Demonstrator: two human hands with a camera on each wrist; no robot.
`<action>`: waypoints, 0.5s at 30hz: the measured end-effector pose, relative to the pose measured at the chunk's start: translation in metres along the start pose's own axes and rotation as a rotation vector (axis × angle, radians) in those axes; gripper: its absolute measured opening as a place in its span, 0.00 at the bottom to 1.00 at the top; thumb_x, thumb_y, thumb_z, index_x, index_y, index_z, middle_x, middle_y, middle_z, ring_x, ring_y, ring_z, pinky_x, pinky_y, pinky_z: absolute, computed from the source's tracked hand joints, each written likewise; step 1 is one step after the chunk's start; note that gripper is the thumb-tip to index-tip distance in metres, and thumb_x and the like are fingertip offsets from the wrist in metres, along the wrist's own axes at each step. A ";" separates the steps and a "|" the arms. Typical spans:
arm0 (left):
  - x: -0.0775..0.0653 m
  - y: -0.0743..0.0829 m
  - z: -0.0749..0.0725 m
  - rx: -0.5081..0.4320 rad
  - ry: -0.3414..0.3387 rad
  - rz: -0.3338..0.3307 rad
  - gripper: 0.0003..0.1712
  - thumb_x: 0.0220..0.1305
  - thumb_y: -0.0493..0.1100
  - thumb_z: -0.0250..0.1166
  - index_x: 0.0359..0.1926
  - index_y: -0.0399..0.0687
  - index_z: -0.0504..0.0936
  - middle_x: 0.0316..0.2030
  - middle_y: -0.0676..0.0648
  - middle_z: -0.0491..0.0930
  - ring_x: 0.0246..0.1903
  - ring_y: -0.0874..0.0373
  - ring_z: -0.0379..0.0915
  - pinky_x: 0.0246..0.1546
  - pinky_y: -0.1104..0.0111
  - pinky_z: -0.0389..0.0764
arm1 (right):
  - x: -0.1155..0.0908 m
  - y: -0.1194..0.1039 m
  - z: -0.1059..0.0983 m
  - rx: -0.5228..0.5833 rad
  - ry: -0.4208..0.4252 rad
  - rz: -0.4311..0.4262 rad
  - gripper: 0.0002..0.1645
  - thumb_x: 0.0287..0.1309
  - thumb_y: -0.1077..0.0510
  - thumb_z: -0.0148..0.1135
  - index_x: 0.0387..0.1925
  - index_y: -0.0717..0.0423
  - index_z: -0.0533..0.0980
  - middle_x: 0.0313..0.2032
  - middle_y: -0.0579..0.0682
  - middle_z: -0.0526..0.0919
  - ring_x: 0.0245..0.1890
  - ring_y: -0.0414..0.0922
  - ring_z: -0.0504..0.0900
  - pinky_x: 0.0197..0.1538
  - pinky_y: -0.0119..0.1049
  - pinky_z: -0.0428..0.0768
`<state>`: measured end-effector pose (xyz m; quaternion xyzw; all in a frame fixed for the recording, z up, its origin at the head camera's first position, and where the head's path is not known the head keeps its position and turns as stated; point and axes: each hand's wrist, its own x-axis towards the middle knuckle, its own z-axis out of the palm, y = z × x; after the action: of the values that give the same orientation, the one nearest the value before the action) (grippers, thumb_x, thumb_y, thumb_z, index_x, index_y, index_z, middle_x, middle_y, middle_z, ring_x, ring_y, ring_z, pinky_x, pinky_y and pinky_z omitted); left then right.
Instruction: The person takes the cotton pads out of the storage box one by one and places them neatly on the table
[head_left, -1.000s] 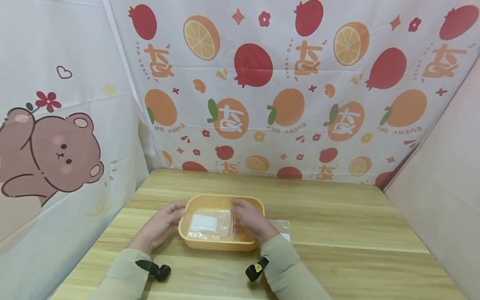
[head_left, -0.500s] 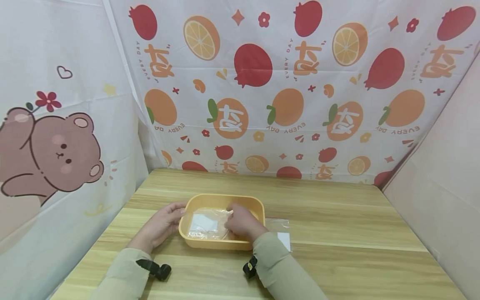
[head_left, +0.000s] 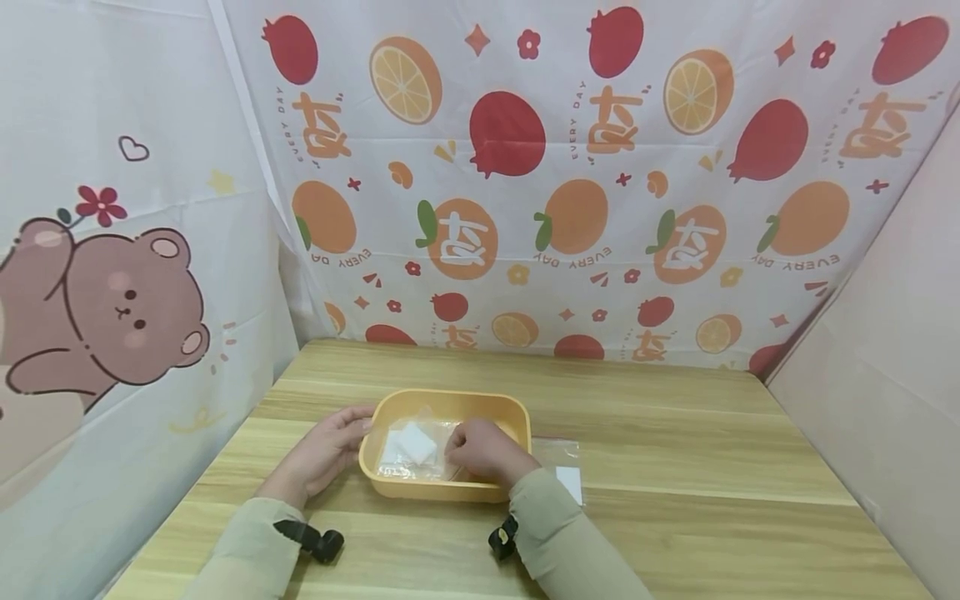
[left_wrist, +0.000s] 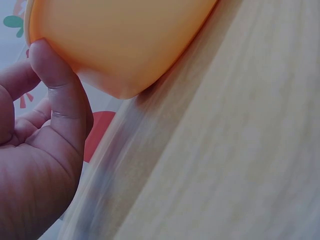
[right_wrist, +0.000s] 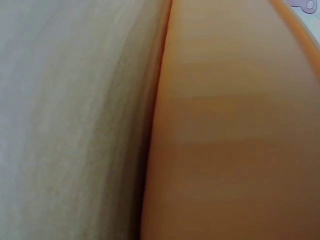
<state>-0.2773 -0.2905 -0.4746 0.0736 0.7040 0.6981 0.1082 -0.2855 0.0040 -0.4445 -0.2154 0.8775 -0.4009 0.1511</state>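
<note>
A yellow plastic tub (head_left: 442,490) stands on the table in front of me. In it lie clear zip bags with white squares inside; one white square sits tilted over another. My left hand (head_left: 326,450) holds the tub's left end, its thumb (left_wrist: 52,80) against the outer wall just under the rim. Inside the tub, my right hand (head_left: 483,450) has curled fingers and pinches the right edge of a clear plastic bag (head_left: 412,440). Its fingertips are partly hidden. The right wrist view shows only the tub's outer side (right_wrist: 225,125) and table, not the hand.
Another clear zip bag (head_left: 558,454) with a white square and a red zip line lies on the table just right of the tub, partly behind the right forearm. Printed cloths (head_left: 600,192) hang along the back and sides of the wooden table (head_left: 712,467).
My right hand has moved left and down in the tub and closed on the bag's edge. The upper bag's white square has turned askew. The left hand stays at the tub's end.
</note>
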 end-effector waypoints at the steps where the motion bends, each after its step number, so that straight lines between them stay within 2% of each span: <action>1: 0.000 0.000 0.000 0.001 0.000 -0.003 0.33 0.78 0.46 0.56 0.72 0.29 0.58 0.58 0.36 0.75 0.48 0.53 0.79 0.46 0.61 0.84 | -0.002 -0.001 -0.001 -0.024 -0.005 -0.007 0.09 0.55 0.63 0.65 0.22 0.50 0.80 0.22 0.41 0.77 0.21 0.39 0.72 0.27 0.32 0.72; 6: 0.000 0.000 0.001 0.009 -0.001 -0.002 0.34 0.78 0.46 0.56 0.73 0.28 0.58 0.58 0.38 0.76 0.48 0.53 0.79 0.47 0.61 0.84 | -0.008 -0.005 -0.007 -0.105 -0.034 -0.046 0.06 0.53 0.59 0.69 0.25 0.47 0.80 0.24 0.40 0.79 0.26 0.38 0.75 0.33 0.32 0.75; 8: 0.000 0.000 0.001 0.011 -0.002 0.004 0.34 0.78 0.46 0.56 0.72 0.28 0.58 0.58 0.38 0.76 0.48 0.53 0.79 0.47 0.61 0.84 | -0.010 -0.006 -0.012 -0.086 -0.021 -0.056 0.05 0.56 0.60 0.69 0.27 0.48 0.80 0.26 0.41 0.79 0.27 0.38 0.76 0.33 0.33 0.76; 15: 0.000 0.000 0.001 0.006 -0.006 0.009 0.34 0.78 0.46 0.56 0.72 0.28 0.58 0.60 0.33 0.73 0.48 0.53 0.79 0.46 0.61 0.84 | -0.019 -0.007 -0.039 -0.017 0.162 -0.075 0.04 0.60 0.56 0.68 0.30 0.48 0.80 0.28 0.43 0.78 0.29 0.41 0.74 0.31 0.36 0.75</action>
<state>-0.2766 -0.2895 -0.4742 0.0791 0.7053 0.6964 0.1069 -0.2851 0.0347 -0.4128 -0.2162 0.8815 -0.4151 0.0628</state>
